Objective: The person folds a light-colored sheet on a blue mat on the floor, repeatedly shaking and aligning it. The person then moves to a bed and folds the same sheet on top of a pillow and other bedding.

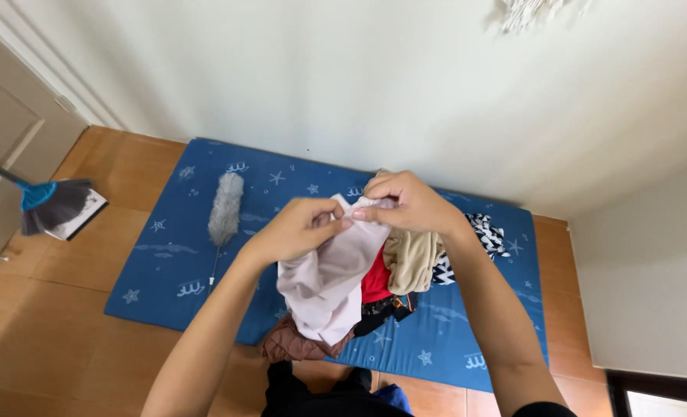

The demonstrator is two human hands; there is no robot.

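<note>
While both sets of fingers pinched its top edge, the left hand [297,229] and right hand [405,202] held a pale pink cloth [329,279] above a clothes pile [394,270]. It hung limp and creased. Below lay a blue mat [166,270] with a grey duster [225,207], on wooden floor [42,332]; a broom [54,207] rested left.

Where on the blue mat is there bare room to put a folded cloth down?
The blue mat is bare at its left end, between the grey duster and the mat's left edge, and along the near right corner. The middle is crowded: the clothes pile lies there, under the pale cloth held by both hands.
</note>
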